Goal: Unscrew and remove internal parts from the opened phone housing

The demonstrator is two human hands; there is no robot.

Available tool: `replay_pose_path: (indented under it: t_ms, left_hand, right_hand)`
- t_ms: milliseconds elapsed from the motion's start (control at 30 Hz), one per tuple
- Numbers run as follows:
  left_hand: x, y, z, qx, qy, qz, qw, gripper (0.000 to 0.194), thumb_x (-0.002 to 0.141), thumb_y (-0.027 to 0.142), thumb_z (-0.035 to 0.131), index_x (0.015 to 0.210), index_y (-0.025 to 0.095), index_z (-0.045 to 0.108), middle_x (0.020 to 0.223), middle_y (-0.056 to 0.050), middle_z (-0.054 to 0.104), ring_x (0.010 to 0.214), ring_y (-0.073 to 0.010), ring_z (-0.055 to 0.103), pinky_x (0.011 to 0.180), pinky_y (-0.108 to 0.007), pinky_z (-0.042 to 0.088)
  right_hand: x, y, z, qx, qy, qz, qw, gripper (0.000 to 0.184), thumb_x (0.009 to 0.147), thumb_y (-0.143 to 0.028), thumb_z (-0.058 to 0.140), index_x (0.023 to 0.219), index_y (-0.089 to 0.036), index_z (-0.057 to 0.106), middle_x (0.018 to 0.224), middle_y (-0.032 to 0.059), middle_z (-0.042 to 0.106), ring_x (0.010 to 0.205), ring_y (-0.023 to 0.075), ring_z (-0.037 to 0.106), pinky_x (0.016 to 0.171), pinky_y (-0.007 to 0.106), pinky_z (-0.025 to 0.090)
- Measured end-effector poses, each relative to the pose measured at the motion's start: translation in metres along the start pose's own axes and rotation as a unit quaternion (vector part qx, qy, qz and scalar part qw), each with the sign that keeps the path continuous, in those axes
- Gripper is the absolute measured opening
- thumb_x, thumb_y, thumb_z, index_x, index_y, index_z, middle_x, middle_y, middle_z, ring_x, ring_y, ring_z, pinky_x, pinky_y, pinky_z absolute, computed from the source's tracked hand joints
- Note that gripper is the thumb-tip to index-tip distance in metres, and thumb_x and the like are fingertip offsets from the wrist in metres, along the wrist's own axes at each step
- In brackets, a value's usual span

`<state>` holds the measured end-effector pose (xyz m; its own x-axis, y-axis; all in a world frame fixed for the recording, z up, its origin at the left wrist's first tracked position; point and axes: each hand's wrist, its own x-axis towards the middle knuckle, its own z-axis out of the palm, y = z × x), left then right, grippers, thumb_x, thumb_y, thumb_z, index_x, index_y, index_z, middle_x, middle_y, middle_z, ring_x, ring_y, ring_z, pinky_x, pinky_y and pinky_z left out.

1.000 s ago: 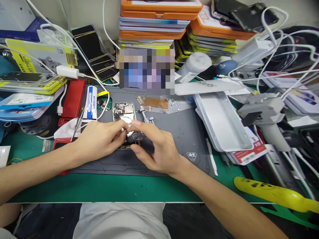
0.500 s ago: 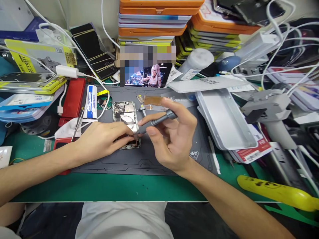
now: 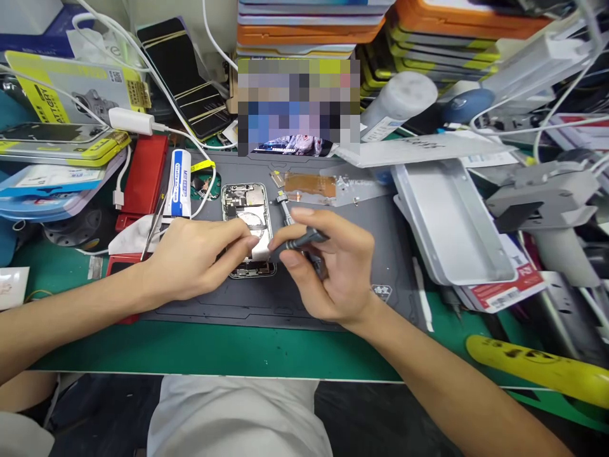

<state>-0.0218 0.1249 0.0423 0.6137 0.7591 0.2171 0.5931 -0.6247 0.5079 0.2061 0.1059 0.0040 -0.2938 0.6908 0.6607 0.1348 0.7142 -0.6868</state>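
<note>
An opened phone chassis [image 3: 247, 209] lies face up on the dark grey work mat [image 3: 333, 298], its inner boards showing. My left hand [image 3: 197, 257] rests on the phone's lower half, fingers pinched on a small white part at its right edge. My right hand [image 3: 333, 266] is closed around a dark grey screwdriver [image 3: 299, 242], its tip pointing left at the phone's lower right edge beside my left fingertips. A second small driver [image 3: 284, 208] lies on the mat just above my right hand.
A white and blue tube [image 3: 179, 184], tweezers [image 3: 153, 228] and a red case [image 3: 143, 174] lie left of the phone. An open grey tray [image 3: 447, 222] and a grey glue gun [image 3: 547, 197] stand right. Stacked cases and white cables crowd the back. A yellow tool [image 3: 537, 368] lies front right.
My right hand has come down and left with the screwdriver, bringing its tip to the phone's edge. My left hand has stayed on the phone. The camera has tilted down slightly.
</note>
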Motion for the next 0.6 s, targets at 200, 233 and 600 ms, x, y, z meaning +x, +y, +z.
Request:
replay_pose_path:
  t_ms: [200,233,600]
  left_hand:
    - [-0.0002,0.0001,0.0013,0.036,0.011,0.008,0.999,0.029,0.108,0.031,0.046,0.082,0.022,0.056,0.053,0.006,0.053,0.045,-0.0115,0.051,0.049,-0.027,0.023]
    - [-0.0004,0.0,0.0019,0.04,0.013,0.009,0.999,0.028,0.107,0.031,0.046,0.082,0.022,0.055,0.053,0.006,0.053,0.045,-0.0118,0.051,0.049,-0.028,0.023]
    - [-0.0009,-0.0015,0.0044,0.073,0.02,0.015,0.997,0.035,0.108,0.036,0.042,0.078,0.023,0.053,0.051,0.005,0.054,0.045,-0.0129,0.052,0.049,-0.029,0.021]
  right_hand:
    - [-0.0024,0.0005,-0.0014,-0.037,-0.07,-0.009,0.997,0.058,0.104,-0.015,0.056,0.159,-0.031,0.042,0.12,0.0068,0.079,0.098,0.0199,0.078,0.078,0.035,0.069]
    - [-0.0022,0.0005,-0.0017,-0.041,-0.074,-0.009,0.996,0.057,0.104,-0.015,0.056,0.158,-0.03,0.043,0.119,0.007,0.079,0.098,0.0203,0.079,0.077,0.034,0.069]
    - [-0.0061,0.0046,-0.0015,-0.031,-0.1,-0.026,0.994,0.069,0.102,-0.011,0.058,0.163,-0.033,0.035,0.134,0.0073,0.077,0.114,0.0237,0.079,0.083,0.037,0.071]
